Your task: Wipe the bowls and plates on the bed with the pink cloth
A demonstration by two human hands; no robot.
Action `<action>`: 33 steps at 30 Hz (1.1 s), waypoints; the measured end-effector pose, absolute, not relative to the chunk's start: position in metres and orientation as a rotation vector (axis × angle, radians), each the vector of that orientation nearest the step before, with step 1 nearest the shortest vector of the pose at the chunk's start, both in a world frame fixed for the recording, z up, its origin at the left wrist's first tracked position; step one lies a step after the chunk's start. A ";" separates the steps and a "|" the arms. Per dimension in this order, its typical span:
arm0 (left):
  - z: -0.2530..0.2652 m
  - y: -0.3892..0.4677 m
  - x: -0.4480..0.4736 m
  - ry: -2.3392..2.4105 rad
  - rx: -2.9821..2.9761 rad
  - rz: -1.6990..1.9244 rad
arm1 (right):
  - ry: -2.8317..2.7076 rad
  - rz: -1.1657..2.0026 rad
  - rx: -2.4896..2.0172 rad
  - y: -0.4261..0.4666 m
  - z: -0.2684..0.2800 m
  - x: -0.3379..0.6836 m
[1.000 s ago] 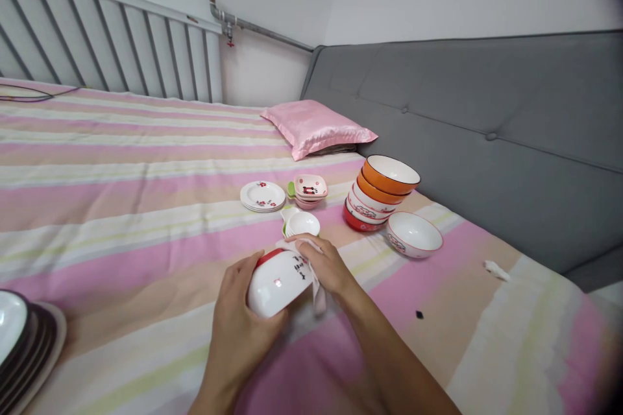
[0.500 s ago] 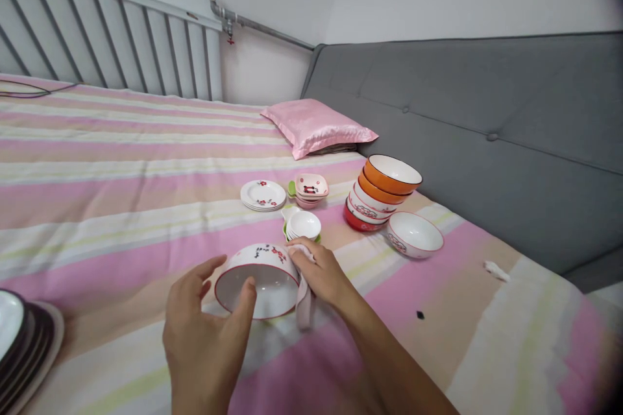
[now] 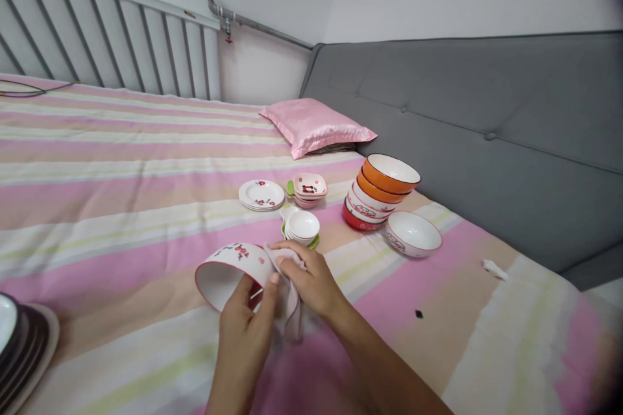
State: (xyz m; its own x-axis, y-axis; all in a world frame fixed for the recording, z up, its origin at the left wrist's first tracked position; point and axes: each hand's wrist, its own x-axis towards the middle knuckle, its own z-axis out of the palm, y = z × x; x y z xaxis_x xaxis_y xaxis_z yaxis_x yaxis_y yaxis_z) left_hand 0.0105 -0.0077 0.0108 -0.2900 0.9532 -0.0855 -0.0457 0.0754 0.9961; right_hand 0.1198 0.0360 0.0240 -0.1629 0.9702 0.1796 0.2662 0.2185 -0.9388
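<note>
A white bowl (image 3: 231, 259) with a red rim and red and dark flowers is tipped on its side over the bed, its mouth facing me. My left hand (image 3: 248, 318) grips it at the right of the rim, some fingers inside the bowl and the thumb outside. In my right hand (image 3: 309, 275) is a pale pink cloth (image 3: 293, 318), pressed against the bowl's outer wall on the right. The fingertips under the cloth are partly hidden. Just beyond the hands are small white dishes (image 3: 302, 225) with green handles, stacked.
Flowered plates (image 3: 261, 194) and pink dishes (image 3: 310, 186) lie farther back. To the right rise stacked orange, white and red bowls (image 3: 384, 188), beside a single white bowl (image 3: 415, 235). Dark-edged plates (image 3: 36, 350) sit at lower left. A pink pillow (image 3: 318, 126) rests by the grey headboard (image 3: 462, 97).
The bowl has shifted left and turned. My left hand has moved right, from its left side to the right part of its rim. The right hand and cloth have moved slightly left.
</note>
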 end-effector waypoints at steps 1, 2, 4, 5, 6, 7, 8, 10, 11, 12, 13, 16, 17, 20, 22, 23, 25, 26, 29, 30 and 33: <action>0.012 -0.008 0.010 1.421 0.922 1.410 | -1.612 1.015 -1.164 0.034 0.025 0.118; 0.014 -0.009 0.009 1.420 0.866 1.444 | -1.616 1.031 -1.140 0.033 0.026 0.117; 0.018 -0.010 0.004 1.409 0.733 1.499 | -1.621 1.071 -1.105 0.031 0.029 0.117; 0.020 -0.010 0.001 1.391 0.658 1.522 | -1.617 1.094 -1.097 0.030 0.030 0.118; 0.023 -0.011 -0.001 1.363 0.585 1.545 | -1.605 1.111 -1.098 0.030 0.031 0.119; 0.027 -0.011 -0.004 1.336 0.520 1.573 | -1.585 1.116 -1.108 0.030 0.032 0.121; 0.031 -0.012 -0.006 1.317 0.463 1.599 | -1.560 1.109 -1.123 0.031 0.034 0.123; 0.040 -0.013 -0.009 1.306 0.372 1.647 | -1.511 1.062 -1.162 0.031 0.038 0.128; 0.044 -0.013 -0.011 1.306 0.334 1.662 | -1.493 1.028 -1.179 0.032 0.040 0.131; 0.046 -0.013 -0.012 1.306 0.298 1.670 | -1.481 0.993 -1.196 0.031 0.043 0.134; 0.047 -0.012 -0.013 1.308 0.255 1.671 | -1.479 0.959 -1.212 0.031 0.046 0.136; 0.041 -0.006 -0.014 1.301 0.120 1.620 | -1.545 0.840 -1.269 0.026 0.053 0.139; 0.037 -0.003 -0.014 1.291 0.081 1.587 | -1.584 0.808 -1.281 0.024 0.055 0.140; 0.025 0.002 -0.016 1.234 0.021 1.517 | -1.707 0.785 -1.267 0.018 0.058 0.137; 0.019 0.004 -0.017 1.207 0.017 1.500 | -1.815 0.811 -1.212 0.016 0.057 0.133; 0.017 0.005 -0.018 1.203 0.021 1.494 | -1.879 0.817 -1.179 0.015 0.056 0.131; 0.016 0.005 -0.019 1.214 0.018 1.490 | -2.000 0.805 -1.116 0.016 0.052 0.128; 0.016 0.006 -0.019 1.226 0.011 1.496 | -2.045 0.791 -1.092 0.017 0.050 0.127; 0.016 0.006 -0.017 1.239 -0.005 1.516 | -2.116 0.729 -1.066 0.021 0.045 0.126; 0.016 0.007 -0.017 1.237 -0.006 1.518 | -2.129 0.706 -1.075 0.021 0.043 0.127; 0.018 0.007 -0.015 1.231 -0.010 1.519 | -2.145 0.637 -1.162 0.020 0.043 0.128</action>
